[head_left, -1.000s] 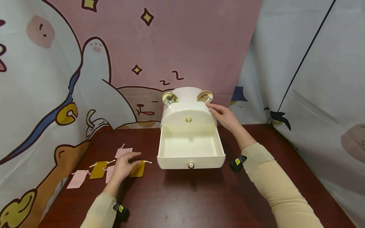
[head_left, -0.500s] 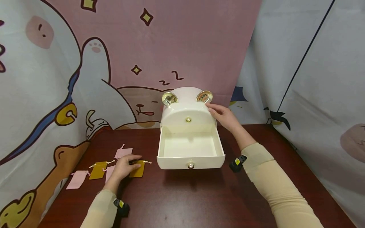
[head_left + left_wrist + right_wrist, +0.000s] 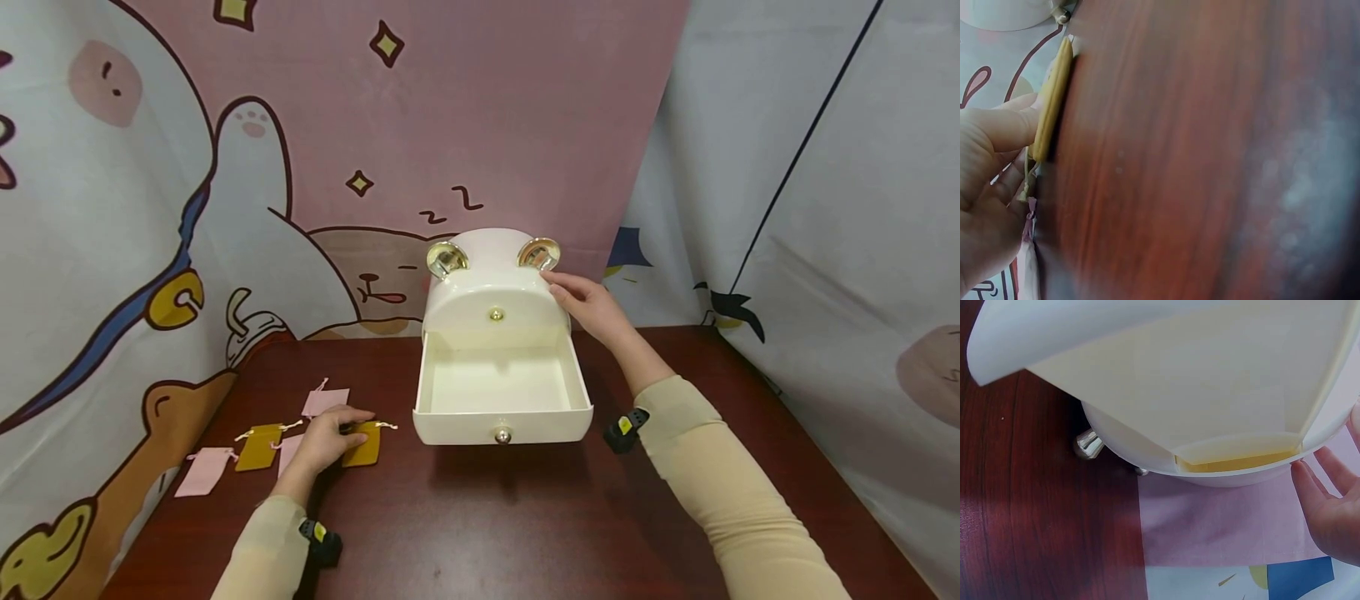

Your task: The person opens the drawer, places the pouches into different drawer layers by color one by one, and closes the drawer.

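Observation:
My left hand [image 3: 326, 442] is at a mustard drawstring pouch [image 3: 363, 447] on the table, its thumb on the pouch and its index finger along the far edge. The left wrist view shows the thumb [image 3: 1013, 128] against the side of the same mustard pouch [image 3: 1054, 106]. My right hand [image 3: 596, 312] touches the upper right side of a cream storage box [image 3: 495, 275] with gold round ears. The lower drawer [image 3: 504, 427] of this box is pulled out, with nothing inside. In the right wrist view the right hand's fingertips [image 3: 1300, 475] rest at the box's rim.
On the left of the dark red table [image 3: 487, 533] lie a pink pouch [image 3: 206, 472], another mustard pouch [image 3: 258, 447] and a pink pouch [image 3: 325, 401] farther back. One more pink pouch [image 3: 288, 452] is partly behind the left hand. A cartoon cloth [image 3: 525, 125] hangs behind.
My left hand has lowered slightly, and its thumb has come down onto the mustard pouch. The right hand and the box with its drawer stay as they were.

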`<action>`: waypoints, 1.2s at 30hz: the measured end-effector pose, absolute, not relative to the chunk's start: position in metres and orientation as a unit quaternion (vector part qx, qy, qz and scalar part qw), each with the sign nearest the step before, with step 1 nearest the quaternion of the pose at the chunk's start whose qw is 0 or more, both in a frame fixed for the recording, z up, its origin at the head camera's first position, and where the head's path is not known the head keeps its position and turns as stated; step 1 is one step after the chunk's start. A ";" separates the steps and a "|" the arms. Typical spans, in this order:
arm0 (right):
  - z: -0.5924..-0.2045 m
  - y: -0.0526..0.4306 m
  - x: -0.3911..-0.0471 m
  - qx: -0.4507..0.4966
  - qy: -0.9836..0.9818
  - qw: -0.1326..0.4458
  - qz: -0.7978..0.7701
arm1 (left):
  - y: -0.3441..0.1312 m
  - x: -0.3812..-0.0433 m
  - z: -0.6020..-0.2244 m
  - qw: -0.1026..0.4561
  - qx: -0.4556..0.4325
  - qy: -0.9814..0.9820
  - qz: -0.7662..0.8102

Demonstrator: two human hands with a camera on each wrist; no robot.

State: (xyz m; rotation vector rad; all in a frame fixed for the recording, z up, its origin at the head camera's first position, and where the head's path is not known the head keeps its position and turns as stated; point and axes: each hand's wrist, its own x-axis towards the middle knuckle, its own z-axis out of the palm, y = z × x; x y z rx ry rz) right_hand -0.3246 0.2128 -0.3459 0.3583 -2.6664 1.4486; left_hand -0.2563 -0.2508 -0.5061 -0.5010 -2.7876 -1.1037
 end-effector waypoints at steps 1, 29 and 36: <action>-0.346 0.213 -0.325 0.117 -0.872 0.043 0.473 | -0.251 -0.256 -0.506 0.050 -0.164 -0.917 -0.361; -0.344 0.213 -0.323 0.119 -0.867 0.039 0.482 | -0.237 -0.255 -0.485 0.108 -0.161 -0.886 -0.422; -0.345 0.213 -0.323 0.116 -0.870 0.041 0.477 | -0.225 -0.249 -0.454 0.124 -0.134 -0.882 -0.434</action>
